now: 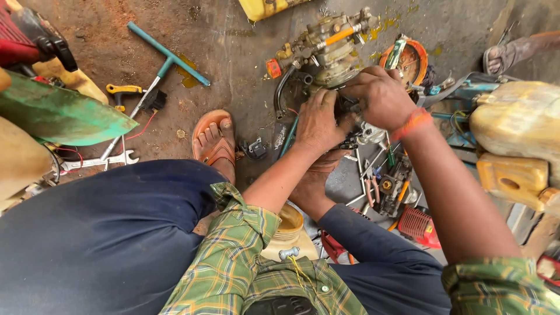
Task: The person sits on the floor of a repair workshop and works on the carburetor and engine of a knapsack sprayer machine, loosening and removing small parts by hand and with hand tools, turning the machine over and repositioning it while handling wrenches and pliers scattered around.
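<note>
Gripping a small dark part [349, 106] at the base of the grimy metal engine assembly [326, 49], the left hand [318, 122] and right hand [379, 96] are closed on it from both sides, at about one o'clock from the knees. The assembly is judged heavy, rigid and oily, best held by its solid cast body rather than the black hose [282, 93]. An oil-stained concrete floor [233, 52] is seen beneath, with a T-handle wrench [169, 55] at eleven o'clock and a yellowed tank [516, 119] at three o'clock.
</note>
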